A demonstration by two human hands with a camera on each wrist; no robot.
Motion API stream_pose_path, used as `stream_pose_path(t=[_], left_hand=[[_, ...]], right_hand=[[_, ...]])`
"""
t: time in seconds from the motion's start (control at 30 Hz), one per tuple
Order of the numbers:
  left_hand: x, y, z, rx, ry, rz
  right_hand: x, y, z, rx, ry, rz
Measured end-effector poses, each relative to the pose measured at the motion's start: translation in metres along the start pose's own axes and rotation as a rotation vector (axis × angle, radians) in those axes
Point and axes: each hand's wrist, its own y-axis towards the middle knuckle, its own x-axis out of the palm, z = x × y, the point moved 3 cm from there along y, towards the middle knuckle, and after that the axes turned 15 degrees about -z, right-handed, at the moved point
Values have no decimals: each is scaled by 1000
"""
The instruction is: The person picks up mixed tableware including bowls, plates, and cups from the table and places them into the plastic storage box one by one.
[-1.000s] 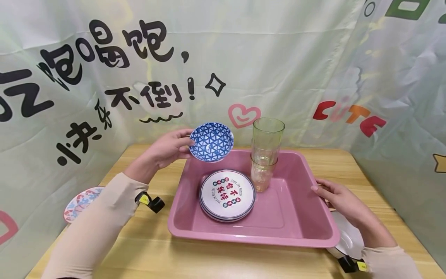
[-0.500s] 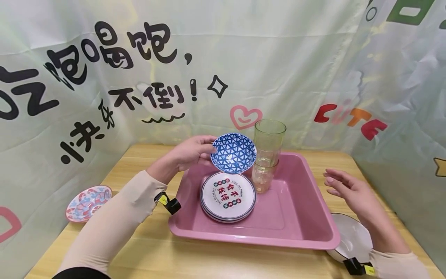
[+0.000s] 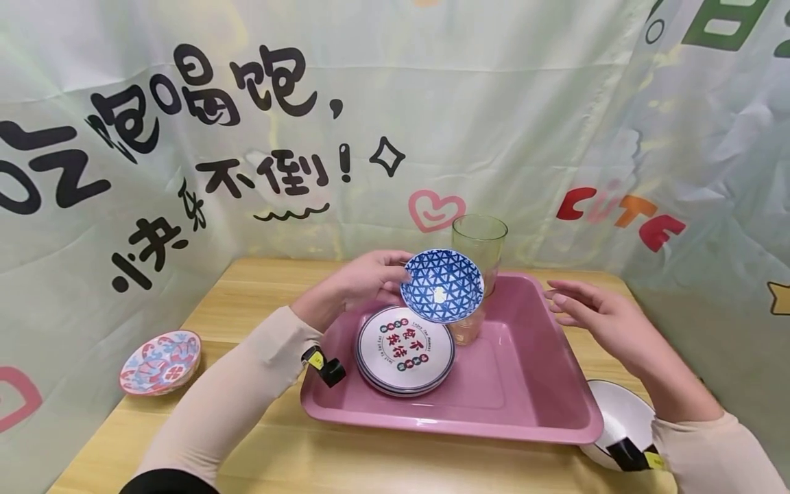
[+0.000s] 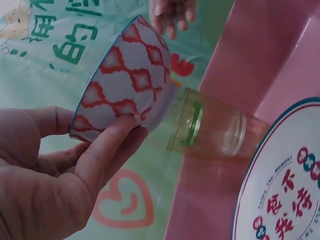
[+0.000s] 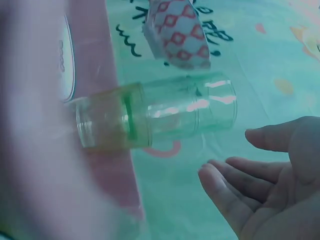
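Note:
My left hand (image 3: 376, 278) pinches a small bowl (image 3: 441, 285) by its rim, thumb inside and fingers underneath. The bowl has blue and white triangles inside; in the left wrist view the outside of the bowl (image 4: 125, 82) shows red diamond shapes on white. It is tilted toward the head camera, above the pink basin (image 3: 524, 432) and in front of the stacked glasses (image 3: 481, 237). Below it, a stack of white plates (image 3: 404, 350) with printed characters lies in the basin. My right hand (image 3: 601, 319) hovers beside the basin's right rim, fingers loosely extended, holding nothing.
On the left of the wooden table (image 3: 265, 425) stands a red and blue patterned bowl (image 3: 162, 363). A white dish (image 3: 617, 415) lies partly under the basin's right edge and my right forearm. Printed cloth (image 3: 524, 103) hangs behind the table.
My left hand has carried the bowl rightward and down, from the basin's back left to in front of the glasses. My right hand has let go of the basin rim and lifted away.

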Motion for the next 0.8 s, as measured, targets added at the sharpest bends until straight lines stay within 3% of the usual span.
stream_pose_path(t=[0.27,0.67,0.8], left_hand=[[16,13,-3,-18,19,-56],[35,34,-17,-86,73,-116],[39,40,-25,-109,80,-127]], right_hand=[[7,22,-24,-29,32,-138],[23,40,-26,20,183,-287],[29,45,-24,54,147,-317]])
